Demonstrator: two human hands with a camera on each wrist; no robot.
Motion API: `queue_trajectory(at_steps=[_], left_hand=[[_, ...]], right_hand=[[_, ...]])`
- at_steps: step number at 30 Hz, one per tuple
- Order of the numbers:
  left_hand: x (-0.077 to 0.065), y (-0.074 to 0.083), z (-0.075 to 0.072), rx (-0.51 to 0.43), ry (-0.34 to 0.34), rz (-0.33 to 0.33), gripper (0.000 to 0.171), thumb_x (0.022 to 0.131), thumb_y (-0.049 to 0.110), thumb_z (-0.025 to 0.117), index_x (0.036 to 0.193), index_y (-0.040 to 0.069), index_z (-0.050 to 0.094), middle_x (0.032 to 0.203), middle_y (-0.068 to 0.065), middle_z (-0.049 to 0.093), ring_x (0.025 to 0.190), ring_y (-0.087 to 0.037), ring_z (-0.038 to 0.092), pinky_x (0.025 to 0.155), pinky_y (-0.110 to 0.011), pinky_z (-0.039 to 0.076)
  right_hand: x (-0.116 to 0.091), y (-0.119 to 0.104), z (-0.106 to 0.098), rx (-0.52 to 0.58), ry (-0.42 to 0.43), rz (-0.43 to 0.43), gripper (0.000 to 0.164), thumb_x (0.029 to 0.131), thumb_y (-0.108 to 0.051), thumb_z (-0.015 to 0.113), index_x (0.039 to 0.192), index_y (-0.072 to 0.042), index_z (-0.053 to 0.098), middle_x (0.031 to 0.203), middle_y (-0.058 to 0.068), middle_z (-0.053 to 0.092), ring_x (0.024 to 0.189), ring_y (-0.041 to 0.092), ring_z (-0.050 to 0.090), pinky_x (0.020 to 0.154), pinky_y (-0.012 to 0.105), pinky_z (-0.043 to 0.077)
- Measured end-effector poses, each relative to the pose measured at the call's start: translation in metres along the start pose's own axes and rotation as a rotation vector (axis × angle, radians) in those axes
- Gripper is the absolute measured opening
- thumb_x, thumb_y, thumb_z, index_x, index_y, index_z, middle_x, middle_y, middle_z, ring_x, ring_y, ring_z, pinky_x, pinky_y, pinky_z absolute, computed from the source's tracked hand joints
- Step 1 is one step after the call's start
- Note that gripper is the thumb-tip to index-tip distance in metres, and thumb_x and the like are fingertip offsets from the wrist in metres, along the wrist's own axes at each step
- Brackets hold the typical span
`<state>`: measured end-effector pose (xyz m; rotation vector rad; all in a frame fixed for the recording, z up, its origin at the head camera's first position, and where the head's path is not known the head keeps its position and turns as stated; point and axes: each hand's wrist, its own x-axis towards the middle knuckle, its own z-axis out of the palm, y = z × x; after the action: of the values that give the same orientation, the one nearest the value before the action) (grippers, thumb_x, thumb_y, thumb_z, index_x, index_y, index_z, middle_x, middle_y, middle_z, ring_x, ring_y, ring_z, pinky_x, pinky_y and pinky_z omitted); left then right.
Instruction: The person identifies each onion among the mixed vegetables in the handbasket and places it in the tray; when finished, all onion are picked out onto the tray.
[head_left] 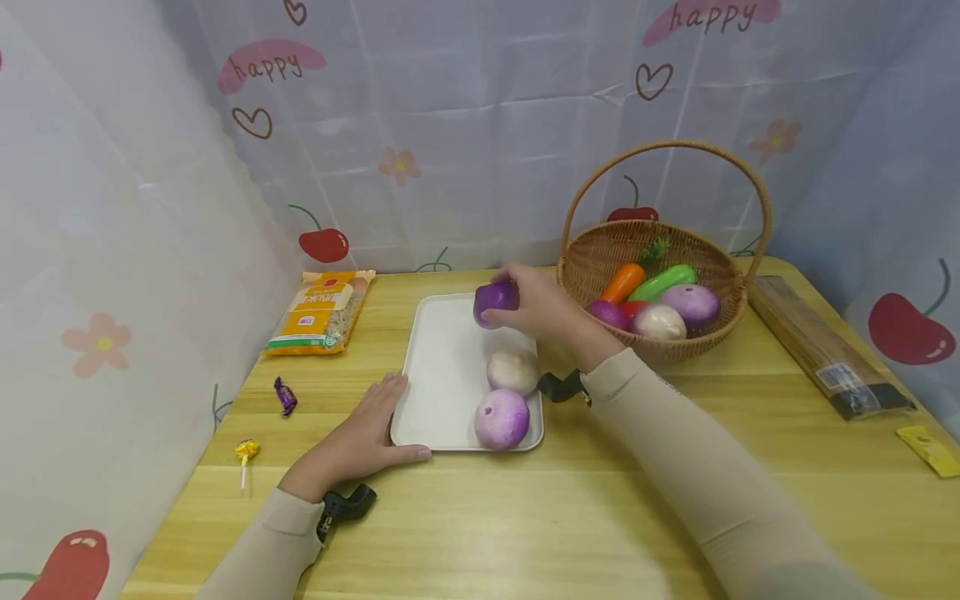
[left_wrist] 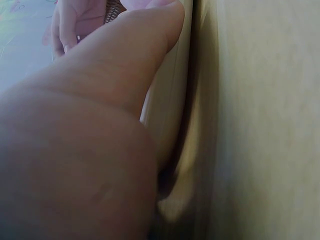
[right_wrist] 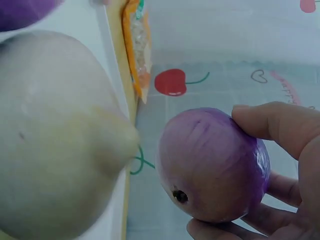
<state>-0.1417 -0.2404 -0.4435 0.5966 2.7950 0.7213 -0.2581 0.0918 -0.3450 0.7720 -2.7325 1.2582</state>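
Note:
Above the far right part of a white tray (head_left: 442, 375), my right hand (head_left: 543, 304) holds a dark purple onion (head_left: 493, 304) between thumb and fingers. The right wrist view shows the same onion (right_wrist: 212, 165) with a small dark spot on its skin. At the tray's near left corner rests my left hand (head_left: 363, 437), its fingers along the left side and its thumb across the front rim. A whitish onion (head_left: 513, 371) and a pale purple onion (head_left: 502, 419) lie on the tray's right side, touching or nearly so.
A wicker basket (head_left: 678, 346) of toy vegetables, among them a carrot (head_left: 622, 283), stands at the back right. Beyond it lies a long brown packet (head_left: 817, 342). On the left are an orange food bag (head_left: 318, 312), a purple candy (head_left: 285, 397) and a lollipop (head_left: 246, 451).

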Motion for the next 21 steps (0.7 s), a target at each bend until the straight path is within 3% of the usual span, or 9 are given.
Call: queue_trajectory(at_steps=[10, 21], left_hand=[[0.0, -0.001, 0.0, 0.004, 0.0, 0.001, 0.131, 0.081, 0.083, 0.069, 0.169, 0.005, 0.011, 0.174, -0.012, 0.009, 0.159, -0.028, 0.001, 0.126, -0.051, 0.009], [0.002, -0.002, 0.001, 0.005, 0.005, 0.014, 0.131, 0.082, 0.081, 0.07, 0.169, 0.003, 0.012, 0.174, -0.014, 0.01, 0.159, -0.03, 0.002, 0.126, -0.051, 0.009]], right_hand=[[-0.005, 0.017, 0.026, 0.009, 0.094, 0.104, 0.056, 0.094, -0.027, 0.083, 0.137, 0.0, 0.06, 0.13, 0.017, 0.064, 0.118, 0.032, 0.06, 0.104, 0.045, 0.05], [-0.007, 0.035, 0.038, 0.002, 0.137, 0.125, 0.054, 0.093, -0.025, 0.084, 0.134, 0.001, 0.061, 0.13, 0.019, 0.065, 0.121, 0.034, 0.06, 0.106, 0.046, 0.048]])
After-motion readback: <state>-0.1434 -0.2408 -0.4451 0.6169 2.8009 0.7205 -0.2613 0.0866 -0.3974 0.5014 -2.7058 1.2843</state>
